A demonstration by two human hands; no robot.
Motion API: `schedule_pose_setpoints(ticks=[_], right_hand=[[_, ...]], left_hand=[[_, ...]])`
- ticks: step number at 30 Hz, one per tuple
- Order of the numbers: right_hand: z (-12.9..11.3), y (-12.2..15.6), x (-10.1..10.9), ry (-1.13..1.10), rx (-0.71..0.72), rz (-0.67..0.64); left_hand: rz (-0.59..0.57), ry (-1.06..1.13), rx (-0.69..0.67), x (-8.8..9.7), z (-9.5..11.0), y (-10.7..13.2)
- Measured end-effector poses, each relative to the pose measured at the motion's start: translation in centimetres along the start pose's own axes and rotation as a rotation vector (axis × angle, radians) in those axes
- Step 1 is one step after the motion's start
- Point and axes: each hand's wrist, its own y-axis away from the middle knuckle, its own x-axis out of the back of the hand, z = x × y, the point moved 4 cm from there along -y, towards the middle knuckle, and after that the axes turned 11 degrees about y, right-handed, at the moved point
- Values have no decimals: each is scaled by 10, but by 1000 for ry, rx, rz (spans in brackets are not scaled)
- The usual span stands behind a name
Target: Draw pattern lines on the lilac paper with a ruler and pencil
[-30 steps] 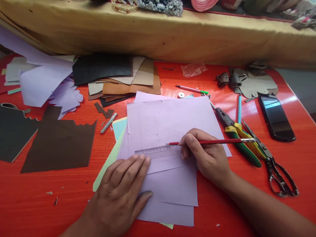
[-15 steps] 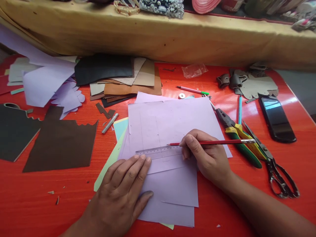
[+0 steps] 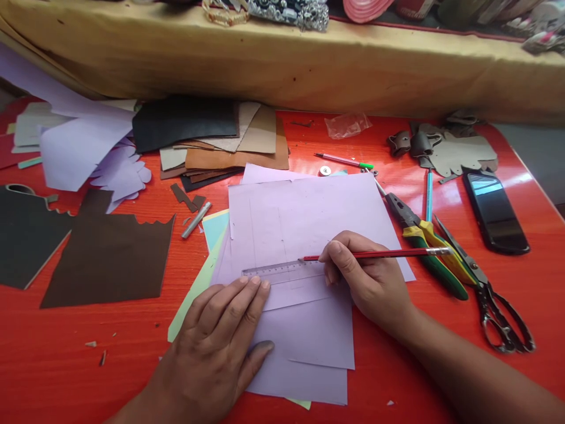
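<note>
Fingers (image 3: 248,292) of the left hand (image 3: 216,344) pressed together on one clear ruler (image 3: 282,270), its marks too small to read. The right hand (image 3: 375,285) pinched one red pencil (image 3: 388,254) beside them.

On the table (image 3: 397,377), the ruler (image 3: 282,270) lies across stacked paper sheets (image 3: 309,218), with pliers (image 3: 424,244), scissors (image 3: 489,294) and phone (image 3: 494,212) to their right and leather pieces (image 3: 212,138) behind.

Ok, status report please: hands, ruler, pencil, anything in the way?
Left hand flat, pressing clear ruler on lilac paper. Right hand grips red pencil, tip at ruler's upper edge. Pliers and scissors lie right of paper, not blocking.
</note>
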Motion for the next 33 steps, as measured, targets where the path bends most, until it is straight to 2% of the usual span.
schedule_pose_setpoints(ticks=[17, 26, 33], right_hand=[[1, 1, 0, -8, -6, -5], [-3, 3, 2, -68, -1, 44], [-6, 6, -5, -32, 38, -12]], left_hand=[[-5, -7, -3, 0, 0, 0], [-6, -9, -1, 0, 0, -1], [-1, -1, 3, 1, 0, 0]])
